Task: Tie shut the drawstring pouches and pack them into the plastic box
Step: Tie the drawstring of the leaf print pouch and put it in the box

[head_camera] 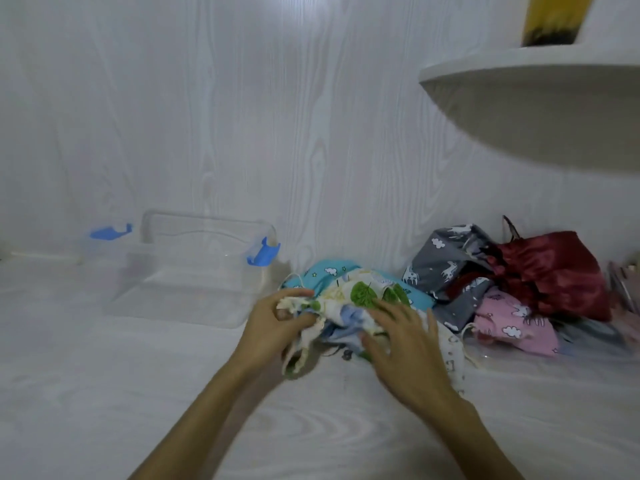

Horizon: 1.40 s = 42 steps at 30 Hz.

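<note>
Head view: left hand [277, 320] fingers pinch the leaf-print pouch [349, 303] at frame centre; right hand [398, 337] rests flat on it. Its cord could snag neighbouring pouches [502, 289]. Plastic box [194, 271] stands centre-left.

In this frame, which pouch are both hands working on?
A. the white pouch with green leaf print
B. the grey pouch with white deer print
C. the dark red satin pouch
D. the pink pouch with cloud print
A: the left hand pinches one end of the white pouch with green leaf print while the right hand rests on it; the other pouches lie untouched to the right.
</note>
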Each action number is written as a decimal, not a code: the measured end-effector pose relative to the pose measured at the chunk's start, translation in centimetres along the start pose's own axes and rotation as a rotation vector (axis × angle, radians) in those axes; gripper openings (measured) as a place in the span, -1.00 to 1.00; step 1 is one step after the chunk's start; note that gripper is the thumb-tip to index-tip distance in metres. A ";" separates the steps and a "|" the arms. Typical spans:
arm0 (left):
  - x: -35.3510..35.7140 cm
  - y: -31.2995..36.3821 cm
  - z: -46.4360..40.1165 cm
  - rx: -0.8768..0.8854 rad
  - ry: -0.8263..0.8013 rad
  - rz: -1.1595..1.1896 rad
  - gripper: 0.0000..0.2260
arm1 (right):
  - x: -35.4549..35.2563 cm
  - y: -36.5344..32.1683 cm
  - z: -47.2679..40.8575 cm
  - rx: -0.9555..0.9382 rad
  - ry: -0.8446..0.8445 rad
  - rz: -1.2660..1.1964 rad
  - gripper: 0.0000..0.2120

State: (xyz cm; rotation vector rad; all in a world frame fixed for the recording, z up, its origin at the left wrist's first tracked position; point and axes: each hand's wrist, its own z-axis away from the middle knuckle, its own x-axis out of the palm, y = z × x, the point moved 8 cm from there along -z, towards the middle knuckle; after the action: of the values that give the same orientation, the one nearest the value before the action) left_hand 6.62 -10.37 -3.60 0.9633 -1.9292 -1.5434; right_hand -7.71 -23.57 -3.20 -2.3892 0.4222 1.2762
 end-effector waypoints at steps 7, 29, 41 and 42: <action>1.9 -0.7 2.3 -0.359 -0.377 0.359 -0.59 | -4.8 1.8 0.5 0.070 0.390 -0.225 -0.64; 0.0 2.2 1.8 0.084 -0.034 0.099 -0.79 | -2.7 0.1 1.1 0.263 0.021 -1.040 -0.79; 2.9 3.8 3.3 0.209 -0.129 -0.069 -0.82 | -3.6 -3.5 1.7 -0.010 -0.057 -0.916 -0.82; 2.4 3.7 3.3 0.200 -0.082 -0.045 -0.84 | -3.8 -3.4 1.7 -0.015 -0.036 -0.919 -0.83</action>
State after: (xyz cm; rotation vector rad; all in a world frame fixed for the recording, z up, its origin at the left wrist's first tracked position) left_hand 1.84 -9.77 -0.95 1.0467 -2.1661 -1.4560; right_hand -9.46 -19.46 -0.13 -2.1115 -0.6398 0.8607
